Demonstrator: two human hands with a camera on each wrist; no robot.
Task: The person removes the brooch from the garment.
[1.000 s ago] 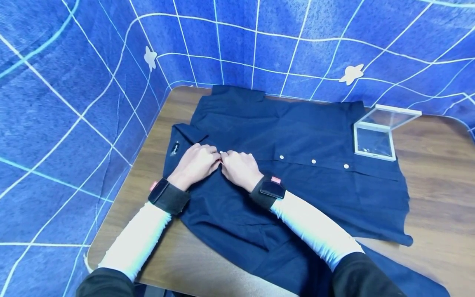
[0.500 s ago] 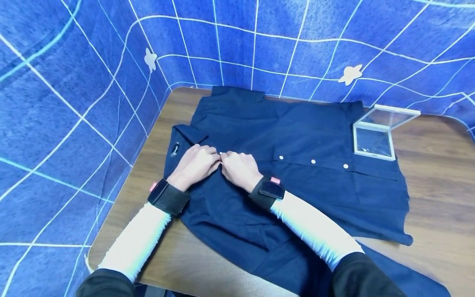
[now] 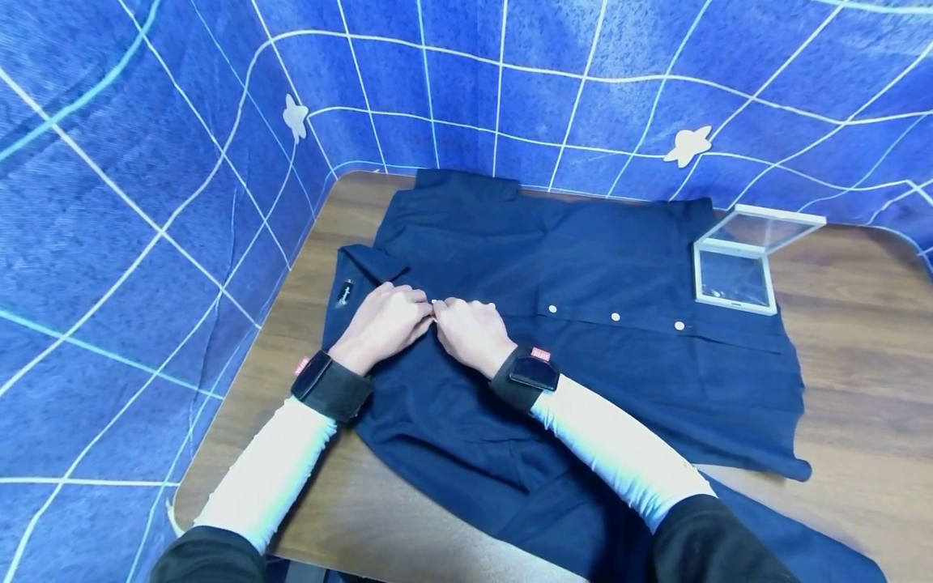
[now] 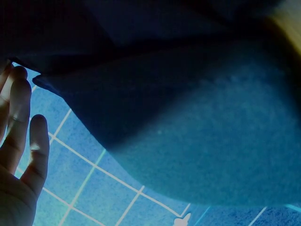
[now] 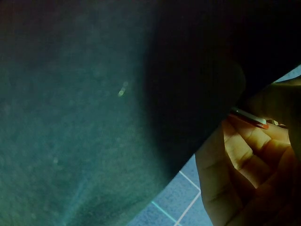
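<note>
A navy shirt (image 3: pixel 612 251) lies front up on the wooden table, collar to the left. Several white buttons (image 3: pixel 615 317) line its front placket. Near the collar, my left hand (image 3: pixel 386 320) pinches the shirt's front edge with curled fingers. My right hand (image 3: pixel 472 330) meets it from the right and holds the placket, fingertips almost touching. A white speck shows between the hands, likely a button. In the right wrist view, a thin white piece with a red edge (image 5: pixel 250 118) sits among the right fingers; its kind is unclear. Dark cloth hides most of both wrist views.
A small white-framed case (image 3: pixel 736 279) with a raised clear lid stands on the shirt's hem at the right. The wooden table (image 3: pixel 867 340) ends against blue gridded curtain walls (image 3: pixel 466 97). One shirt sleeve (image 3: pixel 787 534) trails toward the near edge.
</note>
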